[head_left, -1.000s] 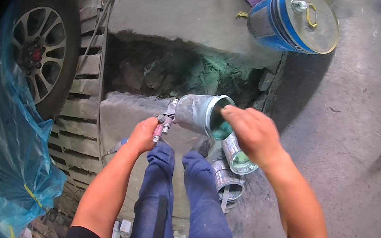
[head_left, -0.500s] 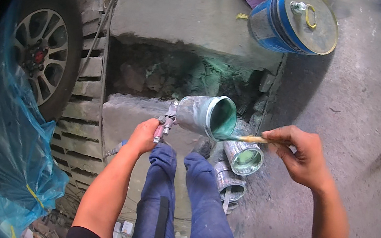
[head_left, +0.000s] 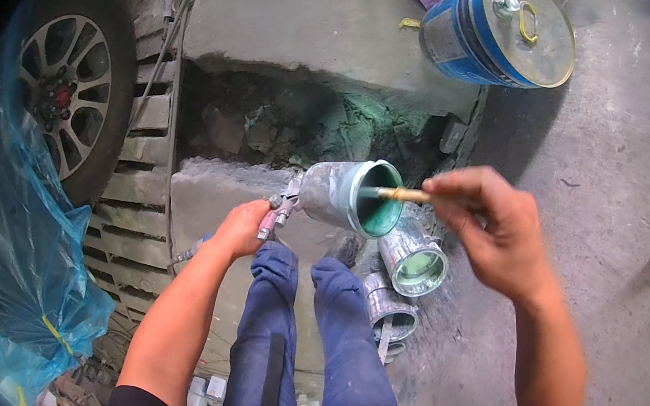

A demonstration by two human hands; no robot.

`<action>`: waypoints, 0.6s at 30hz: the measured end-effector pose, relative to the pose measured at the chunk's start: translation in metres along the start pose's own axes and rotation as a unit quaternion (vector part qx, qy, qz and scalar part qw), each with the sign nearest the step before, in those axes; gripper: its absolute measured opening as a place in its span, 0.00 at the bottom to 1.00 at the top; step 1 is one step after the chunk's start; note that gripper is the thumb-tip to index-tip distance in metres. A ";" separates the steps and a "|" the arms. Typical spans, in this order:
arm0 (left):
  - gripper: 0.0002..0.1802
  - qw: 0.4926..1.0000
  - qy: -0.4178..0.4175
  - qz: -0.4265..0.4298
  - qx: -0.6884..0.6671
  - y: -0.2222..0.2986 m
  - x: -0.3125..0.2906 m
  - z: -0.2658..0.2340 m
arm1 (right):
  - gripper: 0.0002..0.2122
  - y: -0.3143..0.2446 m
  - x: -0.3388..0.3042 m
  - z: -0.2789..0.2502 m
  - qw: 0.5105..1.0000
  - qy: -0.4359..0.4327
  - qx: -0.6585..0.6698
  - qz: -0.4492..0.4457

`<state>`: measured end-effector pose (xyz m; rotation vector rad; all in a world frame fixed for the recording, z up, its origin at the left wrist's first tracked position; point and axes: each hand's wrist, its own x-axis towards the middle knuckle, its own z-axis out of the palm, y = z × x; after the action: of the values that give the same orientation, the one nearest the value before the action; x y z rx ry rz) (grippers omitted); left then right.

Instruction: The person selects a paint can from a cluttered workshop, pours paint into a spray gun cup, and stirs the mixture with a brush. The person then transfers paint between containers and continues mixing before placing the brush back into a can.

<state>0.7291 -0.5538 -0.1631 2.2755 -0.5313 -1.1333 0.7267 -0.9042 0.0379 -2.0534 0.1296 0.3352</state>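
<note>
My left hand (head_left: 244,226) is closed round the pinkish handle of a spray gun (head_left: 282,212). Joined to the gun is a paint-smeared metal cup (head_left: 331,190), its open mouth toward the right and coated green inside. Between the fingers of my right hand (head_left: 486,223) is a paintbrush (head_left: 406,194) with a wooden handle. Its bristle end reaches into the mouth of the cup, and the tip is hard to see against the green. Below the cup stand two paint-crusted cans, one holding pale green liquid (head_left: 419,268) and one with a flat stick (head_left: 385,334) in it.
A blue drum (head_left: 466,43) with a metal lid stands at the far right. Ahead of me runs a broken pit (head_left: 270,119) with rubble. On the left are a car wheel (head_left: 64,93), blue plastic sheeting (head_left: 22,259) and a slatted floor strip (head_left: 136,200). Small containers (head_left: 208,396) lie near my legs.
My right hand has moved up and left, taking the brush from the lower rim of the cup to inside its mouth. The left hand and spray gun have stayed nearly still.
</note>
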 end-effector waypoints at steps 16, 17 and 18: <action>0.07 0.999 -0.035 0.016 -0.018 -0.002 0.004 -0.007 | 0.10 0.009 0.010 0.000 0.999 -0.002 -0.053 -0.008; 0.07 0.999 -0.038 0.028 -0.013 -0.003 0.005 -0.006 | 0.10 0.004 0.012 0.005 0.999 -0.028 -0.016 -0.013; 0.07 0.999 -0.042 0.033 -0.005 -0.006 0.001 -0.006 | 0.09 0.003 0.009 0.012 0.996 -0.079 0.030 0.005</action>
<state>0.7357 -0.5483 -0.1641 2.1919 -0.6268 -1.2012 0.7328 -0.8947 0.0275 -1.9590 0.0521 0.4917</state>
